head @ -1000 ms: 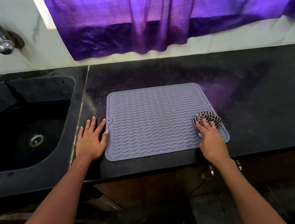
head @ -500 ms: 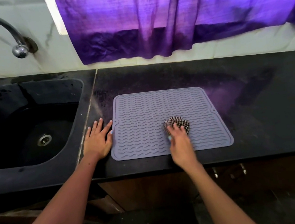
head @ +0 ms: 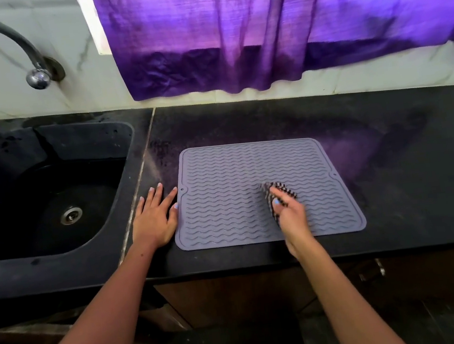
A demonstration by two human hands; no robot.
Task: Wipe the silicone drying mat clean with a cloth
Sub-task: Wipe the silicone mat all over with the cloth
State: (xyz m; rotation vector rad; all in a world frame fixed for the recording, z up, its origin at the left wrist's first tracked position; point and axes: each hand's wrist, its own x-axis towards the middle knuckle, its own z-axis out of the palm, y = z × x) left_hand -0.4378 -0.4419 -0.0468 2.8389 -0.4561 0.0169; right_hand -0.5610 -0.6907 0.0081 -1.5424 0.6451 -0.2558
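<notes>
Right hand pinches the checked cloth on the mat — press firmly along the ridges toward nine o'clock while the flat, fingers-apart left hand braces the edge.

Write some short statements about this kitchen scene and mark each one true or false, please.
1. The right hand holds a checked cloth on the grey mat. True.
2. The left hand lies flat in the middle of the mat. False: it rests on the dark counter, at the mat's left edge.
3. The sink is to the left of the mat. True.
4. Water runs from the tap. False: no water is seen.
5. A purple curtain hangs above the counter. True.
6. The mat is folded in half. False: it lies flat and open.
</notes>
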